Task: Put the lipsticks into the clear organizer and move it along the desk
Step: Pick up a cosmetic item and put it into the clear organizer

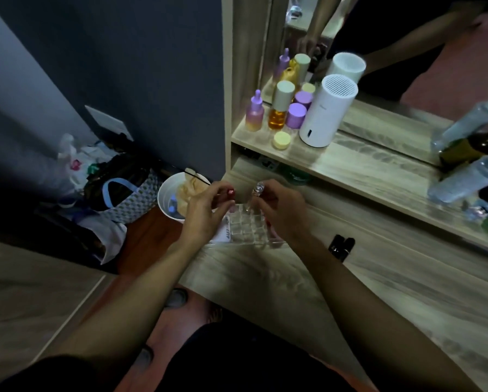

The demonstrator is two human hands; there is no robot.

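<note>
The clear organizer (247, 227), a grid of small square cells, sits at the left end of the wooden desk (378, 292). My left hand (206, 210) hovers over its left side, fingers pinched on a lipstick with a red end (230, 192). My right hand (282, 210) is above its right side and holds a lipstick with a clear, silvery cap (257, 190), upright over the back cells. Two black lipsticks (341, 246) lie on the desk to the right of the organizer. The cells I can see look empty; my hands hide some of them.
A raised shelf (364, 171) behind holds purple, yellow and amber bottles (279, 108), a white cylinder (326, 111) and clear bottles (463, 179) lying at right, with a mirror behind. Left of the desk, on the floor, stand a white bin (166, 199) and bags (123, 193).
</note>
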